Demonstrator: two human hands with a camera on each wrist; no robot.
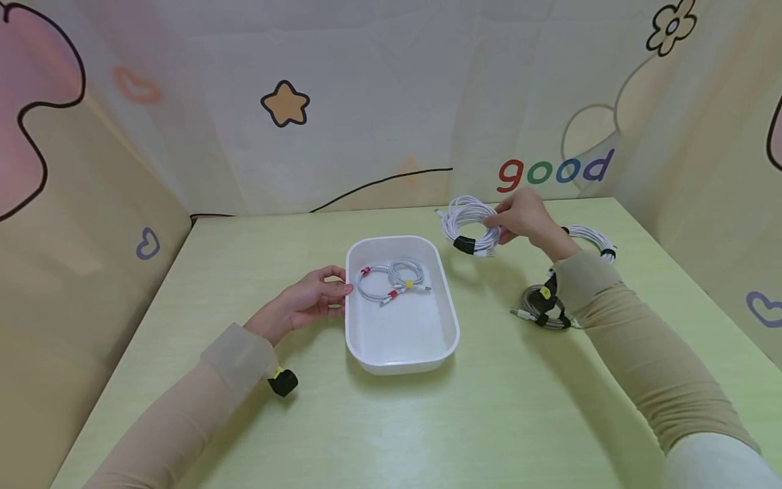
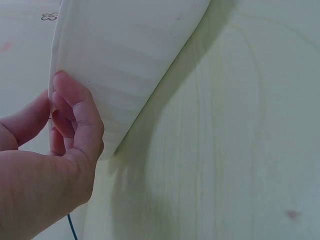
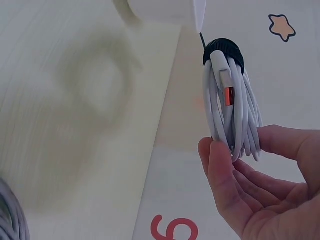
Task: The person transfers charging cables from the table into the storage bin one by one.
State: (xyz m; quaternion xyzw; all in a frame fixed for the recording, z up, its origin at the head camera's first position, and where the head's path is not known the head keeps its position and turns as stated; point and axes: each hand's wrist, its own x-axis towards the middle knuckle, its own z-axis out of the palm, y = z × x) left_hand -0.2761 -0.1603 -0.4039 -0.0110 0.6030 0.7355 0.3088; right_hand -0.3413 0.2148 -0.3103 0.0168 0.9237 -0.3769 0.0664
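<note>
My right hand (image 1: 527, 221) pinches a coiled white cable (image 1: 450, 227) between thumb and fingers, raised above the table to the right of a white plastic bin (image 1: 403, 336). A black strap wraps the coil, and a plug (image 3: 226, 82) with an orange-red tip lies against it in the right wrist view. My left hand (image 1: 314, 299) holds the bin's left rim, thumb at the edge and curled fingers along the outer wall (image 2: 125, 55). Inside the bin lie two small coiled cables, one with red ties (image 1: 365, 288) and one with a yellow tie (image 1: 408, 267).
Right of the bin, a grey-white coiled cable (image 1: 530, 302) with black ties lies on the table (image 1: 391, 435), partly covered by the right wrist camera (image 1: 544, 292). Another white coil (image 1: 589, 236) lies beyond the right forearm. A printed curtain (image 1: 379, 102) stands behind the table.
</note>
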